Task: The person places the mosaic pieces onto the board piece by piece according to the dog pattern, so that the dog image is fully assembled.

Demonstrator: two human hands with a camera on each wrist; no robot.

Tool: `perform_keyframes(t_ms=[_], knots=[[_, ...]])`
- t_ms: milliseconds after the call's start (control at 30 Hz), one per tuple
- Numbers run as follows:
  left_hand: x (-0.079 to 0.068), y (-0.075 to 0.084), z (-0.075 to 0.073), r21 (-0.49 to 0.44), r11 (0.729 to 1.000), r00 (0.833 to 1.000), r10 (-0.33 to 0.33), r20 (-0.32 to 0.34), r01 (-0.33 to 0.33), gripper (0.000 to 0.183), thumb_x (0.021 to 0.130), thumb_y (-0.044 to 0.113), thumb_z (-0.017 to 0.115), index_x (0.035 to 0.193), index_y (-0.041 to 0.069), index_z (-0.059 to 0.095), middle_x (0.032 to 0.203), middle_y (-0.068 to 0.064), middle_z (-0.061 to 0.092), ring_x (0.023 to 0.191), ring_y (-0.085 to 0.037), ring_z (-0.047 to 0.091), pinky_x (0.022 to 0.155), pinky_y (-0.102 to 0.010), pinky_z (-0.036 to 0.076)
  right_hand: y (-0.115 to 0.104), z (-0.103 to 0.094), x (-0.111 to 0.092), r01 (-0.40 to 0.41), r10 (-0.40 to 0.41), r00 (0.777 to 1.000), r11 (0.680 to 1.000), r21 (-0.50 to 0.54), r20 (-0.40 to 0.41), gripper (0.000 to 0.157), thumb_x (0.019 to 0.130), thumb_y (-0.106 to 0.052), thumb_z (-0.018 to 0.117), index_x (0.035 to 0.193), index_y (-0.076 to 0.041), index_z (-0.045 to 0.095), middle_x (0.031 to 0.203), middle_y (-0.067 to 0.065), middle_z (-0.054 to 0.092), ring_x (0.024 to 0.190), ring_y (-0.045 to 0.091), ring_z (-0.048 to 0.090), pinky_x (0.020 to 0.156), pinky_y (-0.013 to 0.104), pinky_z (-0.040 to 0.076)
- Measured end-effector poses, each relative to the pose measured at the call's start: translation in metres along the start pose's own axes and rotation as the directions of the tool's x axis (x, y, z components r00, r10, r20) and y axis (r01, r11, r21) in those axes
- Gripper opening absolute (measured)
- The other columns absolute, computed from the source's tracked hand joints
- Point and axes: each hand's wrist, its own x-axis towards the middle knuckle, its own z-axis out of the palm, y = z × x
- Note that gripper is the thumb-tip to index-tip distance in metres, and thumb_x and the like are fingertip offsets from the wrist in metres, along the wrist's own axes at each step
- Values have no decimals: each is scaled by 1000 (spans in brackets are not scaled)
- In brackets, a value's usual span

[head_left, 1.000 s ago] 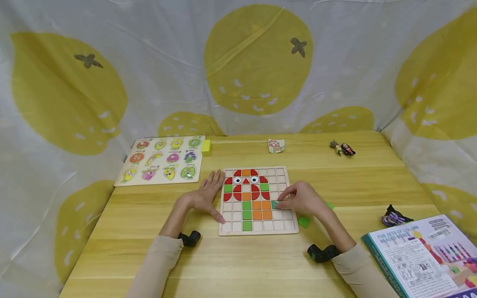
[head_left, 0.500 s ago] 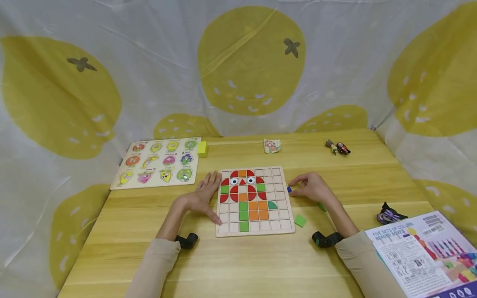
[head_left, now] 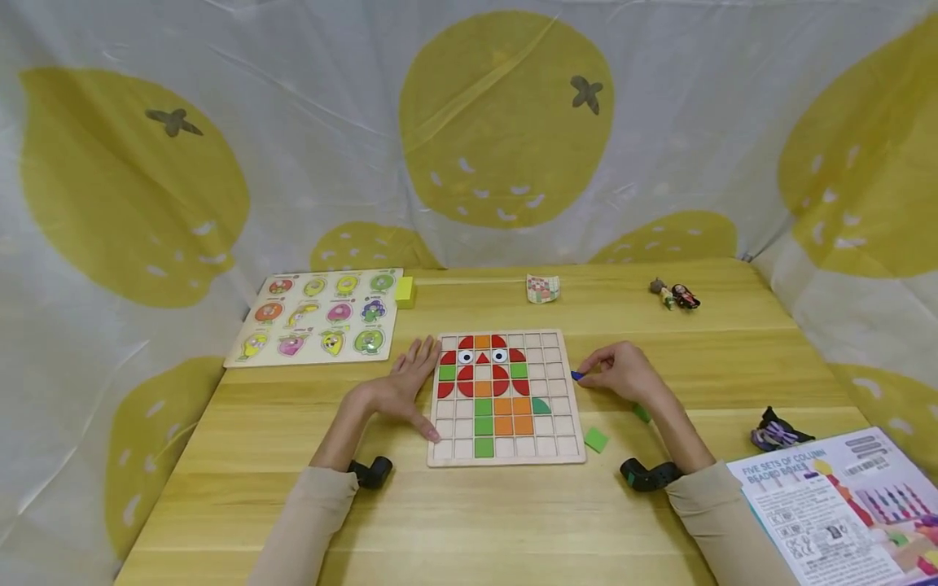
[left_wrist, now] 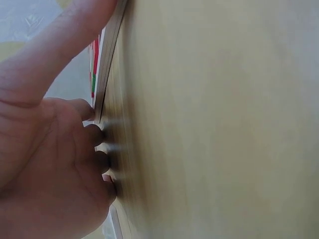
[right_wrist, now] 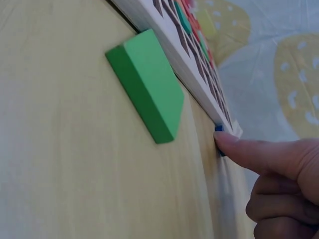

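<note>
A wooden grid board (head_left: 506,463) lies mid-table, with red, orange and green pieces forming a figure with two eyes. Along its left edge rests my left hand (head_left: 399,396), fingers spread and thumb at the lower left side; the left wrist view shows the fingertips down on the table. My right hand (head_left: 624,376) pinches a small blue piece (head_left: 576,376) just outside the board's right edge, its shape mostly hidden by thumb and finger. In the grid sits a teal quarter-circle (head_left: 541,406), right of the orange squares. A green square (head_left: 596,440) lies beside the board's lower right.
Another green piece (head_left: 642,413) is partly under my right forearm. A fruit puzzle board (head_left: 315,317) and a yellow block (head_left: 405,292) stand back left. Behind the grid lies a patterned paper (head_left: 543,288); small figurines (head_left: 675,294) are back right. A boxed toy (head_left: 828,513) fills the front right.
My right hand has let go of the teal quarter-circle in the grid and moved right, off the board, to take hold of the blue piece. My left hand has stayed put.
</note>
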Motion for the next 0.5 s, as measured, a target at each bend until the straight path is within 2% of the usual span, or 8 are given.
perform_keyframes(t_ms=[167,267,333,400,500], knots=[[0,0,0,0,1000,1000,-2,-2,2,147,57,58,86,154,9,-15,160,-15,-23,148,-36,-23,122,-55,-4,0,-4,-4,28,-28,999,1000,-13,31,13,79,-20,80,88,-11,77,54,-4,40,50,10,32,49,22,27],[0,0,0,-2,1000,1000,-5,1,5,147,57,58,86,154,10,-15,160,-15,-23,148,-36,-23,122,-55,-4,-3,-5,-7,86,-86,990,996,-1,113,11,79,-20,79,87,-13,76,60,-4,45,54,9,34,49,21,28],[1,-1,0,-8,1000,1000,0,-1,0,147,58,58,86,154,9,-15,160,-15,-23,148,-37,-22,122,-56,-4,-6,-3,-8,142,-141,972,990,7,189,9,79,-20,79,87,-15,76,63,-4,48,56,8,35,50,19,29],[1,-2,1,-10,1000,1000,5,-3,-5,147,58,57,86,153,8,-15,160,-16,-23,147,-37,-22,122,-57,-4,-10,0,-8,199,-195,945,980,12,264,9,80,-19,78,87,-14,76,64,-5,49,58,6,37,51,18,30],[1,-3,1,-13,1000,1000,11,-6,-11,147,58,57,86,153,8,-15,160,-16,-23,147,-38,-22,121,-57,-3,-16,3,-8,238,-231,920,971,17,316,7,81,-17,77,87,-14,76,62,-5,47,56,4,36,51,17,30]])
